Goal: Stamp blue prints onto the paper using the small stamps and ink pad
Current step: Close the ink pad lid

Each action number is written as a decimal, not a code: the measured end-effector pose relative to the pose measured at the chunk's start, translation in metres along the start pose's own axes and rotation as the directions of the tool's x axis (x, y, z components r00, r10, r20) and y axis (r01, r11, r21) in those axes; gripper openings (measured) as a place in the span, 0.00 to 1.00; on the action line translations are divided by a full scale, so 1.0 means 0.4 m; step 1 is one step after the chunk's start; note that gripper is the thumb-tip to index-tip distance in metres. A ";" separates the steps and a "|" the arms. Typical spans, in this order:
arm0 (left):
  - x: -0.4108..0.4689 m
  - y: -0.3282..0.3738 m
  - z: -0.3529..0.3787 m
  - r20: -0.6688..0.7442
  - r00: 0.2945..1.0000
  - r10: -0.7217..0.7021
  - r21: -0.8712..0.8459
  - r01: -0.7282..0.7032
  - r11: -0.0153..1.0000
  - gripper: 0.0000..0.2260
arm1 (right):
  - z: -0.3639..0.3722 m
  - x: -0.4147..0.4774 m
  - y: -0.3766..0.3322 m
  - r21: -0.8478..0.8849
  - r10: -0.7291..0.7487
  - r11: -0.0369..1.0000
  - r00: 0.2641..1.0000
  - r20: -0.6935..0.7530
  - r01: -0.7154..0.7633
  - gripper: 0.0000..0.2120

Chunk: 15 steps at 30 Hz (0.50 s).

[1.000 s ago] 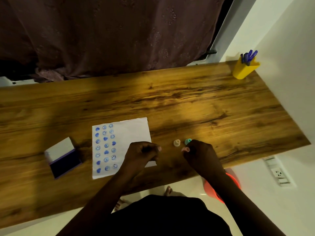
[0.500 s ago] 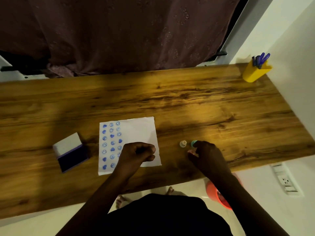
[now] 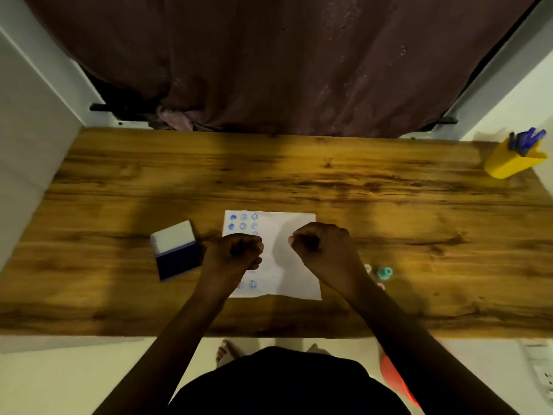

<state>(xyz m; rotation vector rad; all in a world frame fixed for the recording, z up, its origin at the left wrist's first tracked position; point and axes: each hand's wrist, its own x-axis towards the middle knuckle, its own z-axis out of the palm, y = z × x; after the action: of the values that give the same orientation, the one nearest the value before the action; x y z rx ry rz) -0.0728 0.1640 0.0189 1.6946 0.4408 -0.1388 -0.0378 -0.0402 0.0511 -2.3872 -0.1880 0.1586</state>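
A white paper (image 3: 294, 265) lies on the wooden desk (image 3: 299, 181), with several blue prints down its left side. My left hand (image 3: 236, 253) is a closed fist over those prints. My right hand (image 3: 323, 250) is also curled shut over the blank middle of the paper, with no stamp visible in either hand. The open ink pad (image 3: 176, 259), with a white lid and a dark blue pad, sits just left of the paper. Right of the paper stand a teal stamp (image 3: 384, 272), a cream stamp (image 3: 367, 268) and a pink stamp (image 3: 380, 285), partly hidden by my right forearm.
A yellow holder with blue pens (image 3: 511, 163) stands at the desk's far right corner. A dark curtain (image 3: 284, 61) hangs behind the desk. A wall socket (image 3: 543, 378) and an orange object (image 3: 398, 381) are below the front edge.
My right hand left the stamps and moved left over the paper. My left hand slid up and left over the prints. The stamps stay on the desk.
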 end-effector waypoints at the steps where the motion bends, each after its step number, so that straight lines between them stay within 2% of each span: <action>1: 0.000 -0.004 -0.023 -0.029 1.000 0.003 0.015 -0.003 1.000 0.08 | 0.023 0.019 -0.022 0.020 -0.008 1.000 1.000 0.028 0.007 0.08; 4: -0.005 -0.028 -0.101 -0.118 0.993 0.008 -0.004 -0.008 1.000 0.04 | 0.091 0.072 -0.078 0.076 -0.042 0.997 0.992 0.119 0.033 0.07; 6: -0.007 -0.055 -0.164 -0.174 0.984 0.021 -0.017 -0.025 1.000 0.07 | 0.139 0.103 -0.113 0.115 -0.056 0.993 0.984 0.169 0.037 0.07; 10: 0.004 -0.118 -0.287 -0.274 0.960 0.060 0.015 -0.058 0.998 0.05 | 0.225 0.156 -0.168 0.114 -0.091 0.991 0.965 0.245 0.064 0.07; 15: 0.044 -0.194 -0.398 -0.394 0.919 -0.023 0.014 0.031 0.999 0.11 | 0.319 0.209 -0.219 0.052 -0.087 0.996 0.943 0.322 0.074 0.07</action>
<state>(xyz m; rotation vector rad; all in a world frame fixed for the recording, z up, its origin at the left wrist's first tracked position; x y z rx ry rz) -0.1100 0.3311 -0.0306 1.7387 0.7656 0.1843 0.0149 0.1229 0.0124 -2.2966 -0.4324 0.5133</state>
